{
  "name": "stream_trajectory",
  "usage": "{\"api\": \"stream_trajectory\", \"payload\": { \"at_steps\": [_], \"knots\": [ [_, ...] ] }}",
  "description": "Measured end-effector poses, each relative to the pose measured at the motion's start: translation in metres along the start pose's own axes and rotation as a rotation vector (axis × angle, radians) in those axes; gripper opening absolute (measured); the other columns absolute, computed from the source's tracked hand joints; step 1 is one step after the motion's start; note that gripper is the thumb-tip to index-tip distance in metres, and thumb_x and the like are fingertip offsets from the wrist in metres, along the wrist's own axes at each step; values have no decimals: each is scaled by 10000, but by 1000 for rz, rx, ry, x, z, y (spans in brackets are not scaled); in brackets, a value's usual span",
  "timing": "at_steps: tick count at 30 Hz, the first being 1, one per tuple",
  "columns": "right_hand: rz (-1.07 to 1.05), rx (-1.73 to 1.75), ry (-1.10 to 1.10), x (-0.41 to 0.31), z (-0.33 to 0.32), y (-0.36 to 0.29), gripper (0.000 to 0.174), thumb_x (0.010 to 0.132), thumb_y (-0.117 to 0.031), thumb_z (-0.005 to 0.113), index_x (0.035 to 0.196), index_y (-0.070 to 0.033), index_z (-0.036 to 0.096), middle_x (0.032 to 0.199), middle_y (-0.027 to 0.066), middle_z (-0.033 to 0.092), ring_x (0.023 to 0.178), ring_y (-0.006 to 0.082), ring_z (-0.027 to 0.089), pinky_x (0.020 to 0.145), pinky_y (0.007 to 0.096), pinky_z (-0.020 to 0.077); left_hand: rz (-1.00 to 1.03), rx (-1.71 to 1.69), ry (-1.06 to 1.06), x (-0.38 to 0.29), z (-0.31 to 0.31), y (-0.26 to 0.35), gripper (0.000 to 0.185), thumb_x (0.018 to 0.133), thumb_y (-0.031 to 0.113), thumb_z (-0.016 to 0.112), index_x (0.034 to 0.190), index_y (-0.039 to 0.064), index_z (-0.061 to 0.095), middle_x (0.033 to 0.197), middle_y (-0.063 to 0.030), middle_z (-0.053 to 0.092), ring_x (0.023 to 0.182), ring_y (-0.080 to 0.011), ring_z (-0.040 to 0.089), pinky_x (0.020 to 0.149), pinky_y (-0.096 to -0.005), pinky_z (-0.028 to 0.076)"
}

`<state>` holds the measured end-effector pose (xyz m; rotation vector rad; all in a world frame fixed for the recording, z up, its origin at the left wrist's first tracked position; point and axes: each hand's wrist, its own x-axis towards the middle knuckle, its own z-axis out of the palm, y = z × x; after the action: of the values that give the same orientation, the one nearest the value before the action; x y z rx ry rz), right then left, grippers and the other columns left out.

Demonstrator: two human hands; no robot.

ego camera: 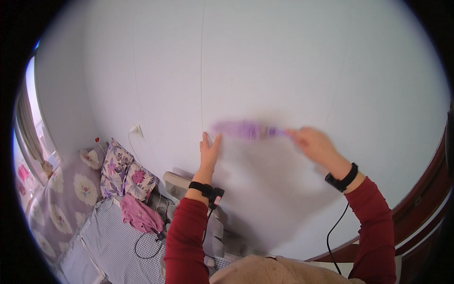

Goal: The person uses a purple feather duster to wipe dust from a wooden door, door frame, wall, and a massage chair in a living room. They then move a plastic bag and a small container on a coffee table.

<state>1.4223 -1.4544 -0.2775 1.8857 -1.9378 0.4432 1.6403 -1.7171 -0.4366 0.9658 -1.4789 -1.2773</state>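
Note:
My right hand (312,143) is closed on the thin handle of a purple duster (244,130), which is blurred and points left across a pale wall (269,64). The duster's head lies close to my left hand (210,149); whether it touches the wall or the fingers cannot be told. My left hand is raised with its fingers apart near a vertical seam in the wall and holds nothing. Both wrists wear black straps with devices, below red sleeves.
At lower left, a sofa bears a checked cover (117,234), flowered cushions (115,167) and a pink cloth (140,214). A plug sits in a wall socket (137,130). Black cables hang from both wrists. A dark red wooden frame (422,188) curves along the right.

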Motion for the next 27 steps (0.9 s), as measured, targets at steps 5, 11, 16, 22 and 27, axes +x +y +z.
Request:
{"api": "stream_trajectory", "payload": {
  "at_steps": [5,11,16,22,27],
  "knots": [
    [14,198,635,70,-45,-46,461,960,-70,521,1416,-131,538,846,190,562,799,359,566,734,457,463,22,-160,106,-15,-16,-12,879,956,615,504,1602,111,182,1634,-247,151,1518,-378,159,1190,-452,232],
    [-165,154,221,60,67,-108,555,907,-19,515,1446,-154,520,876,163,566,807,325,570,726,417,479,-64,-470,193,-25,-56,-62,871,960,663,439,1612,181,121,1659,-74,155,1507,-309,194,1153,-543,237],
    [-178,72,-434,-37,163,-121,515,869,19,491,1353,-128,588,951,202,627,895,393,615,759,480,506,-166,-453,210,-36,-83,-113,886,935,710,443,1616,243,122,1661,3,177,1505,-284,184,1135,-594,241],
    [-79,-57,-544,-101,110,-76,447,847,15,546,1247,-136,674,960,196,650,906,378,627,769,488,504,-261,-491,118,-86,-62,-114,852,992,604,443,1597,89,137,1655,-117,177,1508,-278,208,1189,-449,203],
    [281,544,157,-97,-26,-26,412,970,-25,551,1370,-105,609,1286,61,645,1146,140,578,984,282,447,-185,-397,17,-106,-24,-89,863,947,689,444,1616,233,145,1673,-3,147,1509,-264,181,1148,-528,228]
  ]
}}
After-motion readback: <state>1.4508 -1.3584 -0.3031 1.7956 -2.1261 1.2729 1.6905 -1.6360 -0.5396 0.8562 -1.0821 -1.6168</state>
